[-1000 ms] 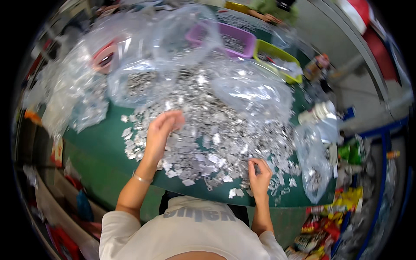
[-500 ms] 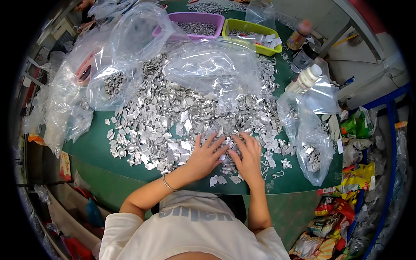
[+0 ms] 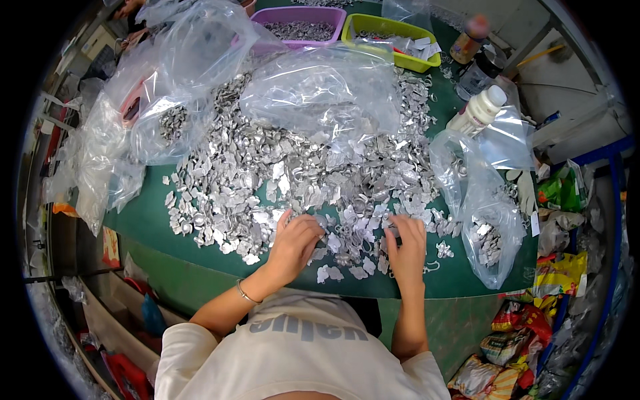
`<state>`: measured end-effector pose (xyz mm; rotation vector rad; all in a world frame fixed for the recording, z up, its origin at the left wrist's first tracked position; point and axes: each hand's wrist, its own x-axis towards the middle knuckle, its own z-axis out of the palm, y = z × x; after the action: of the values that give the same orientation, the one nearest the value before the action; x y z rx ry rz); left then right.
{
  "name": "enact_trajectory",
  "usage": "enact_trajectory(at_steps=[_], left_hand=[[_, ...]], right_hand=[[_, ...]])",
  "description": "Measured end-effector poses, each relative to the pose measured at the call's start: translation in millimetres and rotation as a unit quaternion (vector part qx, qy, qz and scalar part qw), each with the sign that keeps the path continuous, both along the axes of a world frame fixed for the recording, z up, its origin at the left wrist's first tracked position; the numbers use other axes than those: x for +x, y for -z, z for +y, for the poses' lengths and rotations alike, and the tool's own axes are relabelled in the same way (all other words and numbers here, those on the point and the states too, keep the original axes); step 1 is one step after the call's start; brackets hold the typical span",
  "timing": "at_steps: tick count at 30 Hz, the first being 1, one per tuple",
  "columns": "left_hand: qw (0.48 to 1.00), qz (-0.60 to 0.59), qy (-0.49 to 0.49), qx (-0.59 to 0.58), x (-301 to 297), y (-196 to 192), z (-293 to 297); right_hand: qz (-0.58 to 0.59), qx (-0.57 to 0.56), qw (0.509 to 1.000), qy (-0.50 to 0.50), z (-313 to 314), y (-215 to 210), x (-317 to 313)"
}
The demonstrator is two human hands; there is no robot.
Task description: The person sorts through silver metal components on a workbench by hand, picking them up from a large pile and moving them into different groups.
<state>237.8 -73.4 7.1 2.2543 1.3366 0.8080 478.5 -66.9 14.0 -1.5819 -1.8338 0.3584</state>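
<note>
Small flat silver metal pieces [image 3: 227,180] lie in a wide heap across the green table. My left hand [image 3: 295,243] rests at the heap's near edge, its thumb apart from loosely bent fingers. To its right, my right hand [image 3: 407,245] reaches over the pieces with thumb and fingers apart. Neither hand visibly grips a piece, though the fingertips partly hide what lies beneath them. Between the hands sits a small cluster of metal pieces [image 3: 350,241], some hook-shaped. A few flat loose pieces [image 3: 330,273] lie nearer the table's front edge.
A clear plastic bag [image 3: 320,93] covers the heap's far part. Purple [image 3: 300,15] and lime-green [image 3: 393,57] bins stand behind it. Bagged pieces [image 3: 485,243] lie at right, near a white bottle [image 3: 481,110]. More plastic bags [image 3: 100,160] crowd the left side.
My hands have drawn apart, left hand leftward and right hand rightward, both slightly nearer me. The cluster between them now shows, and my left fingers are less spread.
</note>
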Motion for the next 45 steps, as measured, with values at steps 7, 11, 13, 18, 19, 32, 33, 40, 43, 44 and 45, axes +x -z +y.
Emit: enact_trajectory(at_steps=[7,11,13,18,19,32,33,40,43,44,45], left_hand=[[0.999,-0.026,-0.021,-0.012,0.2,-13.8,7.3],[0.971,-0.195,-0.095,-0.096,-2.3,-16.0,4.1],[0.973,-0.148,-0.133,-0.116,-5.4,-16.4,7.7],[0.987,0.030,-0.153,0.038,-0.9,-20.0,16.3],[0.993,0.005,-0.118,0.007,0.0,-13.3,17.4],[0.999,0.043,-0.021,-0.015,14.1,-7.8,38.9],[0.991,-0.093,-0.047,-0.082,10.5,-5.5,39.8],[0.601,-0.661,-0.066,-0.445,-22.9,-22.4,32.8],[0.624,-0.667,-0.049,-0.405,-28.1,-8.7,17.9],[0.760,-0.528,-0.068,-0.374,-26.8,-11.6,12.6],[0.866,-0.367,-0.085,-0.330,-21.4,-17.8,8.2]], right_hand=[[0.058,-0.028,0.998,0.017,20.9,18.3,2.5],[0.622,-0.192,0.757,0.062,7.0,-4.8,-0.2],[0.743,-0.212,0.634,0.035,5.6,-16.2,-10.9],[0.435,-0.229,0.868,-0.071,2.2,-2.2,-31.1],[0.313,-0.226,0.919,-0.083,0.2,-4.8,-37.7],[-0.100,-0.012,0.994,0.052,-5.2,1.7,-16.0],[-0.077,-0.012,0.996,0.050,-4.5,0.8,-16.2],[0.036,0.011,0.994,-0.100,19.4,9.0,-66.2],[-0.048,0.017,0.990,-0.130,30.0,18.7,-85.8],[-0.038,0.020,0.990,-0.132,31.0,19.9,-87.1],[-0.029,0.023,0.990,-0.133,32.6,21.6,-85.4]])
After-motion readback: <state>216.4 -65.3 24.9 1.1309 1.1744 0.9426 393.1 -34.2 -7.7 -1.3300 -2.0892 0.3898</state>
